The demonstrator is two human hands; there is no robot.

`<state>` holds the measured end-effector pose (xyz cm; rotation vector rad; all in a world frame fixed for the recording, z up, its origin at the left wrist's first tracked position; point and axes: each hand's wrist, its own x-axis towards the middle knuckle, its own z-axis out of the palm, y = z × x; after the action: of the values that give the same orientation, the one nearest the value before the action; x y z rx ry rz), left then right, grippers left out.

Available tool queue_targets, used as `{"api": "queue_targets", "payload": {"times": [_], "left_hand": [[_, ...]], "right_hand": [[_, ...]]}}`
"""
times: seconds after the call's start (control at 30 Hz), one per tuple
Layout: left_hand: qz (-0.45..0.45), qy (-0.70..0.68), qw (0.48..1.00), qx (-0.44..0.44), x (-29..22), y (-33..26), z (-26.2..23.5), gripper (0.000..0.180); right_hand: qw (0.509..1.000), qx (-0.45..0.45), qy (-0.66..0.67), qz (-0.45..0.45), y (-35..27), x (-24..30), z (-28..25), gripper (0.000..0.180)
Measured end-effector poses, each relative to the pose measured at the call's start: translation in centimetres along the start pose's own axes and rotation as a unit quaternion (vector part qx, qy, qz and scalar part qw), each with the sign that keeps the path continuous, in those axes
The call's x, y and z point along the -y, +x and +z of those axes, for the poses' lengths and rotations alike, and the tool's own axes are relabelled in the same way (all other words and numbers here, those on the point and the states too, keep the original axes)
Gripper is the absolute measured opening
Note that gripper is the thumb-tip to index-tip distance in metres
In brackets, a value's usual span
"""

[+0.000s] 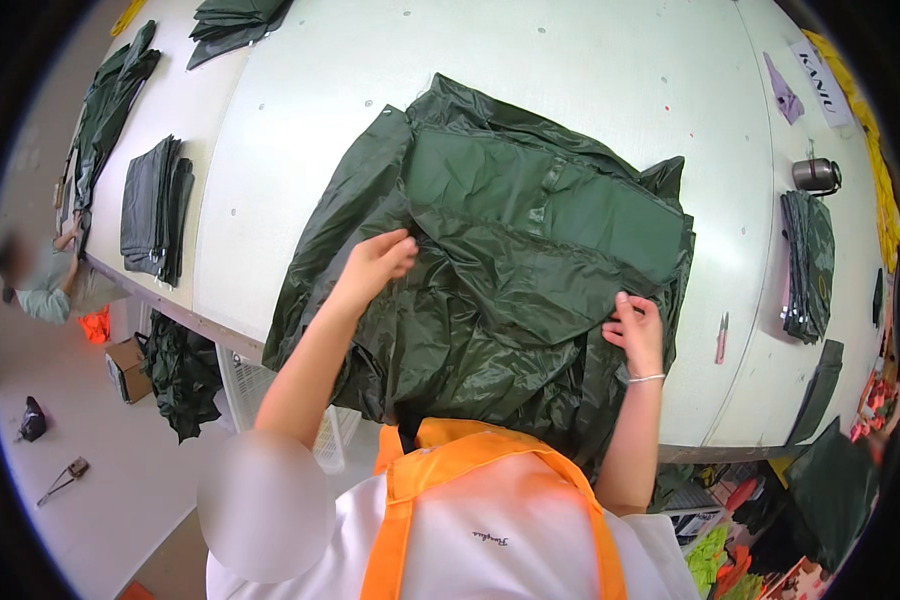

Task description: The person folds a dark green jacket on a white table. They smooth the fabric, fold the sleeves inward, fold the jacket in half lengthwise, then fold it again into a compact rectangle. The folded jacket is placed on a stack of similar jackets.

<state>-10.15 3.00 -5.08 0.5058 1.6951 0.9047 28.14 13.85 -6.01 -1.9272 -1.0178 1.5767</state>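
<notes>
Now both hands, left hand (378,262) and right hand (635,330), pinch folds of the dark green garment (510,260).

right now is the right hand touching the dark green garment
Touching: the head view shows the right hand pressed on the dark green garment.

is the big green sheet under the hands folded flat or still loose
Partly folded: the green sheet lies in overlapped, wrinkled layers, left hand and right hand pinching its folds.
</notes>
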Motion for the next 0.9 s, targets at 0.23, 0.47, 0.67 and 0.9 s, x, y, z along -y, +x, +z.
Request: {"api": "queue_targets", "payload": {"times": [0.23, 0.47, 0.67, 0.9], "left_hand": [[0.212, -0.198, 0.94, -0.177, -2.4, 4.5, 7.5, 0.024], [0.483, 0.296, 0.818, -0.1, -6.6, 0.5, 12.9, 0.046], [0.406, 0.492, 0.77, 0.021, -0.5, 3.7, 14.0, 0.047], [0.32, 0.456, 0.825, 0.097, -1.2, 4.1, 13.0, 0.045]], "right_hand": [[0.924, -0.097, 0.302, -0.214, 0.8, 2.2, 4.4, 0.041], [0.843, 0.063, -0.293, -0.448, -1.9, 5.4, 9.5, 0.049], [0.816, 0.165, -0.357, -0.423, -2.6, 2.4, 8.2, 0.041], [0.683, 0.148, -0.49, -0.52, -3.8, -0.2, 7.4, 0.06]]}}
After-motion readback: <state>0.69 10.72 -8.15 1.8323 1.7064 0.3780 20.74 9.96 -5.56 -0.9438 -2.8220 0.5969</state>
